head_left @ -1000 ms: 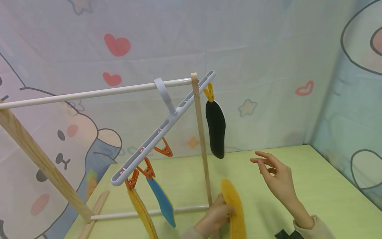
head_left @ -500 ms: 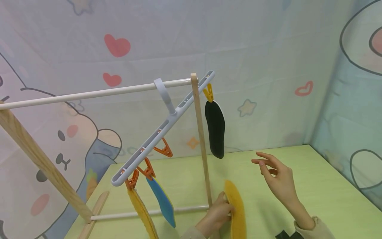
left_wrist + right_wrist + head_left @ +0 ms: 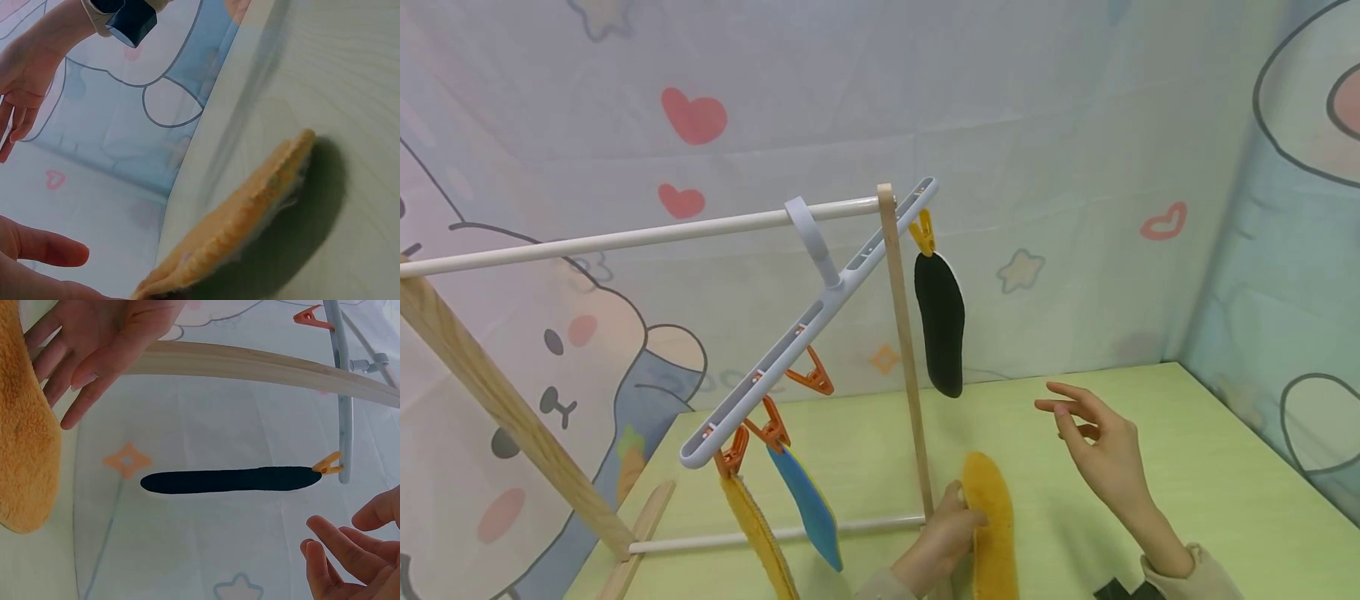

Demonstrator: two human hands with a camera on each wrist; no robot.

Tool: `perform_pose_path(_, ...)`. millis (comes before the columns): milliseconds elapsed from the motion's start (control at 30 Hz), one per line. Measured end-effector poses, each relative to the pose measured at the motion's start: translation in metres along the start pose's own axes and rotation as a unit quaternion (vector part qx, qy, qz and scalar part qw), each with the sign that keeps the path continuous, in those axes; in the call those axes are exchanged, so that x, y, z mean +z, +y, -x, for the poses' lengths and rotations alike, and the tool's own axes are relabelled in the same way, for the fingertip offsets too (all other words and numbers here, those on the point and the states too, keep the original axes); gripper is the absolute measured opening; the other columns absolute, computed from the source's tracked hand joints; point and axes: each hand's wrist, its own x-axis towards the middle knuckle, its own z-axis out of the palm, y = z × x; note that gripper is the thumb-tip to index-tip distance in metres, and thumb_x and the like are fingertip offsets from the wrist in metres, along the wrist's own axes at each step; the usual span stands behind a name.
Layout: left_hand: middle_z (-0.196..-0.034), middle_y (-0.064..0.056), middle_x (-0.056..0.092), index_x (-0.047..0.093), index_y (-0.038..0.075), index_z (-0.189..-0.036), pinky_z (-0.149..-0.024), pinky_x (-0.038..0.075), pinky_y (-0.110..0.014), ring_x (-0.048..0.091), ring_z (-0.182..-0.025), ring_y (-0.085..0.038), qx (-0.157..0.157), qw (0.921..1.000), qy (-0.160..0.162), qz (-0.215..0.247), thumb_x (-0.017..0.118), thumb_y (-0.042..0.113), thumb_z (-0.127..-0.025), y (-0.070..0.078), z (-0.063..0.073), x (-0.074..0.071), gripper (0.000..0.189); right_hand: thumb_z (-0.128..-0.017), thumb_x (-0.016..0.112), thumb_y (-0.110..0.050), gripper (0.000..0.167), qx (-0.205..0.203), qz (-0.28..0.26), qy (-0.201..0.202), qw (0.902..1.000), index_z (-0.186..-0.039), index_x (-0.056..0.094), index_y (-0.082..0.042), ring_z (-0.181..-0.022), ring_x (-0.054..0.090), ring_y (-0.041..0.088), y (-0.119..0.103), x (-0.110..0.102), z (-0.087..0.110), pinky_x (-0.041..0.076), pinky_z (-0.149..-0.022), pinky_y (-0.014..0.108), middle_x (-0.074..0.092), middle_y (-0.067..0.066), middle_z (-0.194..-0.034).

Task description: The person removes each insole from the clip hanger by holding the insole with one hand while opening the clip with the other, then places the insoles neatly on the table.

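In the head view my left hand [image 3: 943,533] holds a fuzzy yellow insole [image 3: 992,533] at its left edge, low over the table. The right wrist view shows the fingertips of that hand at the insole's edge; part of the grip is hidden. In the left wrist view the insole [image 3: 231,219] slants above its own shadow. My right hand [image 3: 1097,437] hovers to the right, fingers loosely bent and holding nothing. A pale grey clip hanger [image 3: 842,293] carries a black insole [image 3: 940,325] on a yellow clip [image 3: 923,233], with an orange clip [image 3: 816,379] hanging free.
A rack with a white rail [image 3: 625,237] and wooden posts [image 3: 906,358] bears the hanger by its hook. From other orange clips hang a blue insole [image 3: 812,508] and another yellow insole [image 3: 756,533]. A light green table [image 3: 1187,467] lies below a printed cloth backdrop.
The yellow insole in my left hand has shifted slightly right and turned a little. My right hand has drifted slightly right; the hanger and hung insoles look almost the same.
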Motion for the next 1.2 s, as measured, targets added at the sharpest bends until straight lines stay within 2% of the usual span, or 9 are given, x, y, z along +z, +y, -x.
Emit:
perform_pose_path(267,-0.132,-0.041,0.022,0.007,-0.006,-0.138,-0.095,0.023,-0.067,0.026,-0.123,-0.052,0.005,0.9999,0.005,-0.015,0.048,-0.005,-0.077,0.0010,0.0004,-0.0003,0.074,-0.086,0.054,0.000,0.027,-0.012,0.011,-0.009,0.9998,-0.110,0.061,-0.009,-0.078,0.055,-0.013,0.0009,-0.0017,-0.0005,0.047,-0.057,0.011,0.066,-0.017,-0.090)
perform_pose_path(500,-0.135,-0.042,0.015,0.015,-0.004,-0.138,-0.092,0.027,-0.066,0.018,-0.124,-0.055,-0.005,0.9988,0.025,-0.041,0.050,-0.002,-0.078,0.0009,0.0012,-0.0005,0.070,-0.085,0.054,0.001,0.027,-0.001,0.009,-0.003,1.0000,-0.109,0.061,-0.009,-0.076,0.056,-0.012,0.0021,-0.0007,-0.0006,0.046,-0.057,0.011,0.066,-0.016,-0.089)
perform_pose_path(800,-0.136,-0.039,0.017,0.019,-0.003,-0.137,-0.088,0.036,-0.062,0.025,-0.122,-0.054,-0.009,0.9975,0.033,-0.061,0.051,0.001,-0.078,0.0009,0.0028,-0.0015,0.068,-0.085,0.054,0.001,0.027,-0.001,0.012,-0.005,0.9999,-0.109,0.061,-0.009,-0.076,0.055,-0.013,0.0027,-0.0013,0.0010,0.046,-0.056,0.011,0.065,-0.019,-0.089)
perform_pose_path(900,-0.136,-0.039,0.017,0.020,-0.003,-0.137,-0.087,0.035,-0.063,0.024,-0.122,-0.055,-0.005,0.9971,0.034,-0.068,0.051,0.002,-0.078,0.0010,0.0038,-0.0021,0.067,-0.086,0.054,-0.001,0.026,-0.004,0.013,-0.010,0.9999,-0.110,0.061,-0.009,-0.078,0.055,-0.014,0.0024,-0.0018,0.0015,0.047,-0.057,0.012,0.065,-0.018,-0.090)
perform_pose_path(1100,-0.139,-0.035,0.016,0.021,-0.002,-0.137,-0.091,0.026,-0.069,0.019,-0.123,-0.055,-0.004,0.9971,0.030,-0.069,0.051,0.004,-0.078,0.0025,0.0049,-0.0037,0.067,-0.087,0.053,-0.002,0.026,-0.008,0.019,-0.016,0.9997,-0.111,0.060,-0.009,-0.077,0.055,-0.013,0.0029,-0.0021,0.0018,0.047,-0.057,0.013,0.067,-0.014,-0.090)
perform_pose_path(1200,-0.139,-0.035,0.015,0.021,-0.003,-0.137,-0.088,0.028,-0.069,0.019,-0.123,-0.055,-0.005,0.9977,0.024,-0.063,0.051,0.004,-0.079,0.0032,0.0050,-0.0041,0.066,-0.087,0.053,-0.002,0.026,-0.007,0.020,-0.017,0.9996,-0.111,0.060,-0.009,-0.076,0.055,-0.012,0.0033,-0.0023,0.0020,0.047,-0.057,0.013,0.067,-0.015,-0.091)
